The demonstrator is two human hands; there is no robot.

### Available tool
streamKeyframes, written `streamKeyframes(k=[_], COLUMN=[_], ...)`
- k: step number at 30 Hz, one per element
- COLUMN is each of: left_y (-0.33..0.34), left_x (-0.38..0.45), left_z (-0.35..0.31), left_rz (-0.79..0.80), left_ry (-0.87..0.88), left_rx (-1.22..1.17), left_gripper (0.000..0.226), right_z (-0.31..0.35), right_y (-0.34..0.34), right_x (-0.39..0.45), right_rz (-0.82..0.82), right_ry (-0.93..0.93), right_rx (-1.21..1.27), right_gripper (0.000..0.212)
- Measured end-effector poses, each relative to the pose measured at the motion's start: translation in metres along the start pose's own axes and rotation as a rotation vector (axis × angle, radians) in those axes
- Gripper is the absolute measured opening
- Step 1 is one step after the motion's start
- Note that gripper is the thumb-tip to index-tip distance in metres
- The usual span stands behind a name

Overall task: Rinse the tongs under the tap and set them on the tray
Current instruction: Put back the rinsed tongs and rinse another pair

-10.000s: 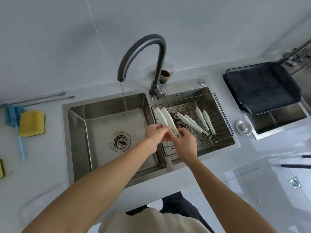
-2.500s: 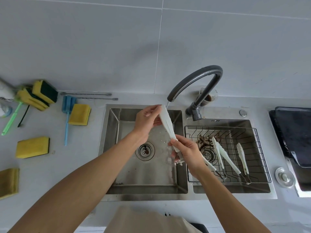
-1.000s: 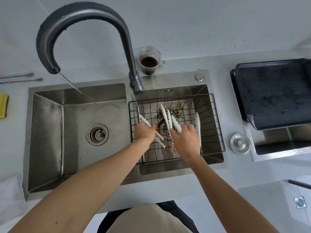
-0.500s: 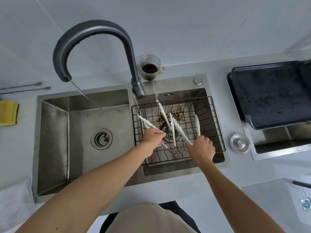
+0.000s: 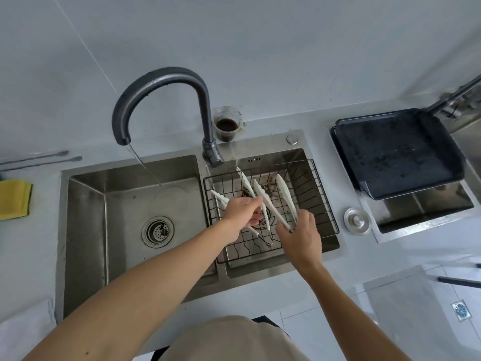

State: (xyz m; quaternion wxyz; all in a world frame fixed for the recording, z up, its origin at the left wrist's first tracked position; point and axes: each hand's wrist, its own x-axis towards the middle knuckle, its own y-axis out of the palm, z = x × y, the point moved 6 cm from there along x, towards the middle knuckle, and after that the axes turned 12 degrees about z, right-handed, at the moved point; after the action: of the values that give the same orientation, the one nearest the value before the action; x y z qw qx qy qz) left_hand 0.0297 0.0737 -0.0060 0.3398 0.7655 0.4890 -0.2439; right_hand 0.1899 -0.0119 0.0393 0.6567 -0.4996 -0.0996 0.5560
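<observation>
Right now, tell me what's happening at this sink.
A person is working over the wire basket in the right basin, where several white tongs lie. The right hand pinches one pair of tongs by its hinge end; the left hand grips another pair. The tap runs into the left basin. The dark tray on the right holds no tongs.

We face a pale grey wall [image 5: 234, 35] of large tiles with thin seams, lit evenly and softly. Below it runs a light grey bench [image 5: 31, 246] that carries a stainless double sink [image 5: 86, 230] and, to the right, a smaller steel basin [image 5: 426, 212]. A yellow sponge [image 5: 14, 199] lies at the bench's left edge, beside two thin metal rods [image 5: 39, 158]. At the lower right we see glossy pale floor tiles [image 5: 403, 308] with a small square drain [image 5: 462, 310].
</observation>
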Motion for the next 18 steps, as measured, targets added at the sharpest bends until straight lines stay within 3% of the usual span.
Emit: streamKeyframes(k=[9, 18], left_y=[-0.099, -0.191], left_x=[-0.061, -0.101], left_z=[-0.035, -0.045], left_rz=[-0.187, -0.324], left_ry=[0.232, 0.294], left_rx=[-0.175, -0.24], left_gripper=[0.018, 0.019], right_z=[0.1, 0.166], right_y=[0.043, 0.093], right_x=[-0.028, -0.028], right_rz=[0.039, 0.224], right_ry=[-0.354, -0.382], right_rx=[0.008, 0.045], right_gripper=[0.036, 0.055])
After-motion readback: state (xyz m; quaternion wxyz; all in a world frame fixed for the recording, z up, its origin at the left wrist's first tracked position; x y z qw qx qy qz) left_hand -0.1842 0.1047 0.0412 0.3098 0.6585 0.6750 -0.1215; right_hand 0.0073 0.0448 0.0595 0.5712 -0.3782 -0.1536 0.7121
